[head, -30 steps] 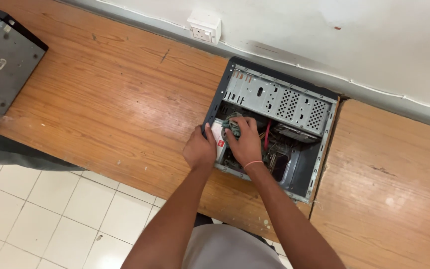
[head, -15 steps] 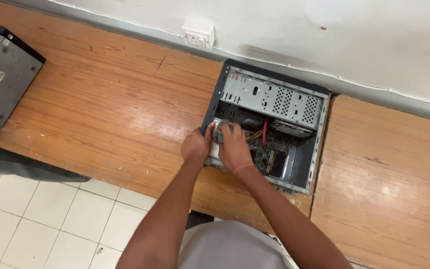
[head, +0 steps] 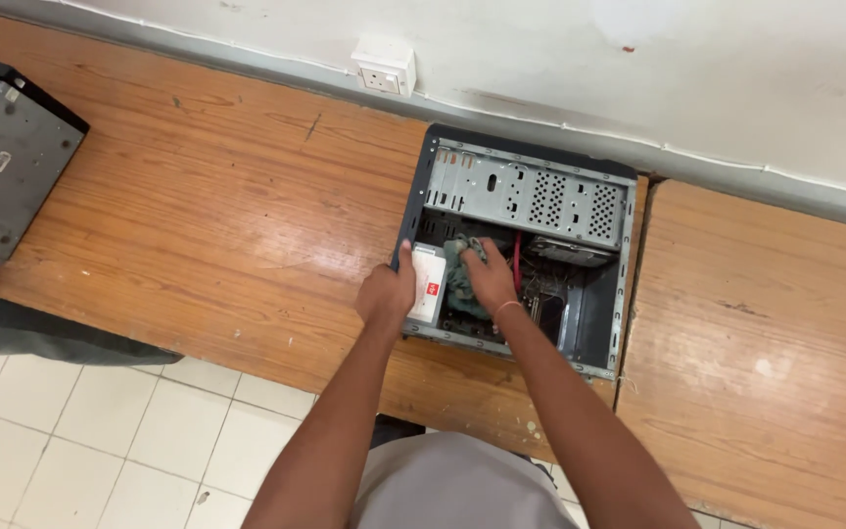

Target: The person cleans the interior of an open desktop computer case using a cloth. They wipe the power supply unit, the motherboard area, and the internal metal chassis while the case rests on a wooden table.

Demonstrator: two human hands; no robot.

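- Head view: open computer case (head: 531, 196) sits right of frame centre on the wooden bench (head: 198, 225).
- Left hand (head: 387, 294) grips its left wall.
- Right hand (head: 490, 279) presses a teal cloth (head: 459, 279) inside; I'd wipe lightly, clear of the red cable (head: 517, 260).

Open grey sheet-metal computer case (head: 540, 196): dull galvanised finish, perforated panel, dark matt frame. Crumpled grey-green cloth (head: 462, 279) inside, soft, matt, under the right hand (head: 490, 279). White box-shaped part (head: 430, 284), smooth, by the left hand (head: 389, 294). Brown wooden bench top (head: 208, 216): varnished, glossy, scratched. Second dark metal case (head: 2, 157), scuffed. White floor tiles (head: 100, 431), smooth. White plastic wall socket (head: 384, 69).
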